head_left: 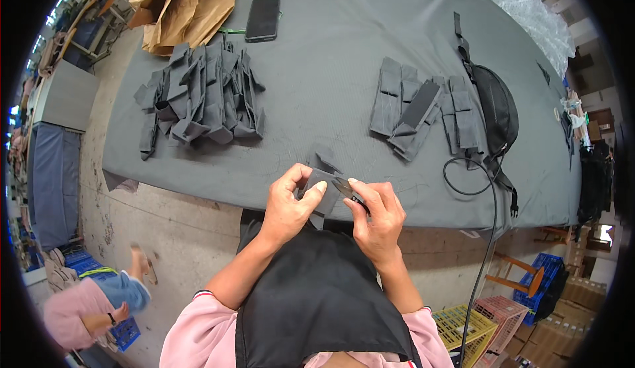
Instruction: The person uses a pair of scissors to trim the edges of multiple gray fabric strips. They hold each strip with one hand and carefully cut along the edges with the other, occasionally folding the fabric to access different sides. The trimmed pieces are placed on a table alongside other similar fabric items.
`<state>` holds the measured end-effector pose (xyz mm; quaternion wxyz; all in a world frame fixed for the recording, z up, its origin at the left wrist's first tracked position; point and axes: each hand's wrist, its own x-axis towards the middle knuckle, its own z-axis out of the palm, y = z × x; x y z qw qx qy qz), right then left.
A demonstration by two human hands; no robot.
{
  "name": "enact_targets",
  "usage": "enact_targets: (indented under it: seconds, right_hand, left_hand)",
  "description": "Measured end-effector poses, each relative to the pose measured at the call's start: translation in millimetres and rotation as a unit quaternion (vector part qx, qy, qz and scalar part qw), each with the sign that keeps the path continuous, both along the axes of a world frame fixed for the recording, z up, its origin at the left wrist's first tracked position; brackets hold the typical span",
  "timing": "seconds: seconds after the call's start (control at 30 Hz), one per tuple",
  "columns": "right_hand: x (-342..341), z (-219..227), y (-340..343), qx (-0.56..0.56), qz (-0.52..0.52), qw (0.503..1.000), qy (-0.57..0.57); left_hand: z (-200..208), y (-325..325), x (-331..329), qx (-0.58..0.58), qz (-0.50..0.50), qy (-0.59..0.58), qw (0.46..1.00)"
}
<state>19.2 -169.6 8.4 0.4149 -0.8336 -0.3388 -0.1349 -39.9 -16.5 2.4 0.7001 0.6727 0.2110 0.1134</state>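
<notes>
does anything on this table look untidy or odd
Loose threads litter the grey table cover, looking untidy, and the left-hand pile of dark fabric pieces is jumbled, unlike the flatter right-hand group.

Cloth-covered grey worktable [324,57], upper centre; concrete floor [182,242], lower left; blue-grey curtain [51,186], far left; wooden stool [536,282], lower right.

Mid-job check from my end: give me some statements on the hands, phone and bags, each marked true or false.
1. The left hand holds grey fabric. True.
2. The other hand is empty. False: the right hand holds a small dark tool.
3. The phone lies left of the black waist bag. True.
4. The phone stands upright. False: it lies flat.
5. The brown paper bag is beyond the large grey pile. True.
</notes>
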Motion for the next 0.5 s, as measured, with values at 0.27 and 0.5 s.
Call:
enact_targets:
  seconds: [0.27, 0.5]
  right_hand:
    - [0.0, -3.3, -3.2, 0.037, -0.018, 0.997, -0.058]
    - [9.5, 16.8, -10.4, -0.034, 0.078, 0.995, 0.058]
  left_hand:
    - [-0.3, -1.3, 1.6, -0.001, -0.019, 0.007, 1.0]
    - [11.1, 3.5, 1.0, 0.072, -0.1, -0.005, 0.992]
